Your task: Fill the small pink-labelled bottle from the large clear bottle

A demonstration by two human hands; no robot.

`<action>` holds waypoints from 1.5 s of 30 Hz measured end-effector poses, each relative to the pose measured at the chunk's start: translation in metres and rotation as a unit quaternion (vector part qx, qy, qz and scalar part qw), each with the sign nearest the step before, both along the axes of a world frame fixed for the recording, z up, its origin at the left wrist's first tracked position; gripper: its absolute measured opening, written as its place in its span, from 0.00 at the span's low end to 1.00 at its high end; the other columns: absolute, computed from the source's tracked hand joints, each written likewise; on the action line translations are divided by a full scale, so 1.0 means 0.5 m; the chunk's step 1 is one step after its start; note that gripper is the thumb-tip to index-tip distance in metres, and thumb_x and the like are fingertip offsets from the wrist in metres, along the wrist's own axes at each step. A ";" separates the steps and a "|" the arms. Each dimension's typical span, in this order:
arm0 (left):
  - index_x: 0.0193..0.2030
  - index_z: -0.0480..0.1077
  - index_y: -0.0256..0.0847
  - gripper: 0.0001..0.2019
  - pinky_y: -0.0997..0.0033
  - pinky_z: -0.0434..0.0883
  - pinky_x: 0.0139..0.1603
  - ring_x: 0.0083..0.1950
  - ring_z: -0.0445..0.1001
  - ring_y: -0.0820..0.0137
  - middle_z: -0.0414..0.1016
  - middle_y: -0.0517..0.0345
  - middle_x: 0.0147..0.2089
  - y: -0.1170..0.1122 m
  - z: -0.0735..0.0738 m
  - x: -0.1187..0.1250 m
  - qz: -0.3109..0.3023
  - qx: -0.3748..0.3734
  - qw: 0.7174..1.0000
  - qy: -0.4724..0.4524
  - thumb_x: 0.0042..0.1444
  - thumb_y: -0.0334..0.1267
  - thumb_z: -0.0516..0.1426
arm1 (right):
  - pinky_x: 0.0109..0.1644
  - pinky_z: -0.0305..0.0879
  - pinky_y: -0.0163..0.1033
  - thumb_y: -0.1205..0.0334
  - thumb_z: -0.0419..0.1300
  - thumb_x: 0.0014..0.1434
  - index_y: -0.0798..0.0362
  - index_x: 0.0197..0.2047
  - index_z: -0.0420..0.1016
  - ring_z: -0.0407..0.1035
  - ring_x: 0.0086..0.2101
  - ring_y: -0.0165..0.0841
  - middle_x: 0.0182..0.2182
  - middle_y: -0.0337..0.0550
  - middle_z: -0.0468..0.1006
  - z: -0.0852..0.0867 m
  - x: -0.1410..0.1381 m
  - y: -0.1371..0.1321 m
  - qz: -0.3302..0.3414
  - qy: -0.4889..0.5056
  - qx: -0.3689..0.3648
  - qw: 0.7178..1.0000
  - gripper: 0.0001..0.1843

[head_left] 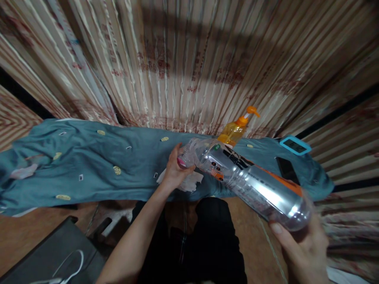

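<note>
Aslant, bottle (251, 181), neck (194, 152) leftward, base (297, 217) rightward

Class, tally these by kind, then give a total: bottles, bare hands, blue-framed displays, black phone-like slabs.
Bottles: 2 (large clear bottle, orange pump bottle)
Bare hands: 2 (left hand, right hand)
Blue-framed display: 1
Black phone-like slab: 1
Total: 6

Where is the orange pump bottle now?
In the head view, the orange pump bottle is right of centre, just beyond the large plastic bottle, in front of the curtain and left of the blue-framed device.
</note>
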State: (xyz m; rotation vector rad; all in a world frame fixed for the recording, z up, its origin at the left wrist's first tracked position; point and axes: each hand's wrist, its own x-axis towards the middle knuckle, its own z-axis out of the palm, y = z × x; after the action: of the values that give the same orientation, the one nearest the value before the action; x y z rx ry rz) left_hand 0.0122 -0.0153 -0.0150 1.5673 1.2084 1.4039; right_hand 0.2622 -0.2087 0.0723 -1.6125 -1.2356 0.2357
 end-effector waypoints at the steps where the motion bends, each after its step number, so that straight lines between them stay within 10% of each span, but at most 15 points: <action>1: 0.69 0.61 0.42 0.46 0.46 0.63 0.72 0.70 0.68 0.50 0.67 0.42 0.69 0.000 0.000 0.000 0.000 0.000 1.000 0.001 0.42 0.38 0.72 | 0.69 0.50 0.70 0.45 0.72 0.52 0.49 0.70 0.64 0.61 0.65 0.60 0.66 0.55 0.68 -0.002 0.003 0.000 0.006 -0.002 0.002 1.000 0.47; 45: 0.76 0.48 0.46 0.61 0.39 0.62 0.72 0.74 0.63 0.44 0.59 0.36 0.74 0.005 0.041 -0.024 -0.088 0.044 0.995 0.000 0.39 0.55 0.75 | 0.74 0.44 0.65 0.38 0.68 0.53 0.55 0.73 0.57 0.55 0.69 0.58 0.69 0.58 0.63 0.028 -0.048 0.014 -0.024 0.070 -0.053 0.996 0.53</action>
State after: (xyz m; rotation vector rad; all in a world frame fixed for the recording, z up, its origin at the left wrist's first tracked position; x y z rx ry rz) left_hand 0.0002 -0.0129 0.0054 1.6910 0.9938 1.3568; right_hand 0.2382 -0.2019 0.0861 -1.6840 -1.0921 0.3829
